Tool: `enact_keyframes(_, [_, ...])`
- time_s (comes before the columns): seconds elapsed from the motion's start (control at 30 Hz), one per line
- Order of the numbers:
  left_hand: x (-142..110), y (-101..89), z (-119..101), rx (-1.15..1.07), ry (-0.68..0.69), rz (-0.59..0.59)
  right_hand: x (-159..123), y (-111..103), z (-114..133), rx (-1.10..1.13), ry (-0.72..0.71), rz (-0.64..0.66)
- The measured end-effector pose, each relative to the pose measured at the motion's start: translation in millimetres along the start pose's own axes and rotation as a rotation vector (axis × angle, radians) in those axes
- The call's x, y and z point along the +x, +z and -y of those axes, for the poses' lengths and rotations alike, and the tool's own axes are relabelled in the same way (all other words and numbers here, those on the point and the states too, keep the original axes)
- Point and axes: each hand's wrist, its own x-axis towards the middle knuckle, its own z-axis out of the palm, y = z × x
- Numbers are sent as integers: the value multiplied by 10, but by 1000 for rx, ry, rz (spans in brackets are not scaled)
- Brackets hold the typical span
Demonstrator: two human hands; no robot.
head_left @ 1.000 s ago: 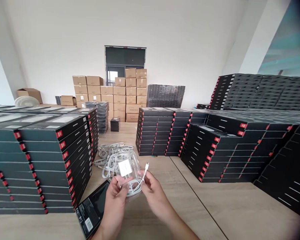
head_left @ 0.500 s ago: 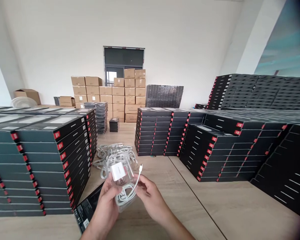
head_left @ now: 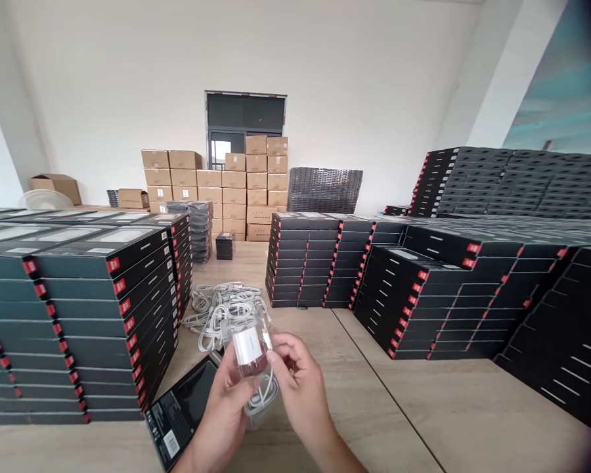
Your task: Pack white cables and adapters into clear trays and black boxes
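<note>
My left hand is closed around the near left side of a clear plastic tray. A white charger sits in the tray's far part, and a coiled white cable lies in its near part. At the tray's right edge, my right hand pinches the cable's plug end between thumb and fingers. A flat black box rests on the table, partly covered by my left forearm. Just beyond the tray is a loose pile of white cables.
Tall stacks of black boxes with red labels stand on the left, at centre right and on the right. Brown cartons and stacked dark trays are at the back. A seam runs across the wooden table.
The tray has moved slightly right and nearer to me. The cable's plug end, which stuck up above my right hand, is now lowered against the tray's right side in my fingers.
</note>
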Motion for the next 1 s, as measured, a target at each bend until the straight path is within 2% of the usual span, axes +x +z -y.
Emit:
enact_keyframes(0.13, [12,17,20,47,60,-4,6,39,7,72,38,-102])
enact_keyframes(0.3, [37,13,11,84,89,-58,0,87,24,423,334,-111])
enact_keyframes(0.43, [41,10,27,147,118,-37,-18,98,44,549,515,-84])
enact_keyframes(0.63, [57,2,-3,128,88,-69,35,42,4,652,606,5])
enact_keyframes(0.73, [68,-16,-21,82,64,-95,74,10,-45,588,539,-32])
enact_keyframes(0.83, [67,-31,-20,57,50,-101,97,-13,-69,388,354,-64])
enact_keyframes(1.0, [39,-45,-6,13,-5,-69,103,-47,-75,-45,102,38])
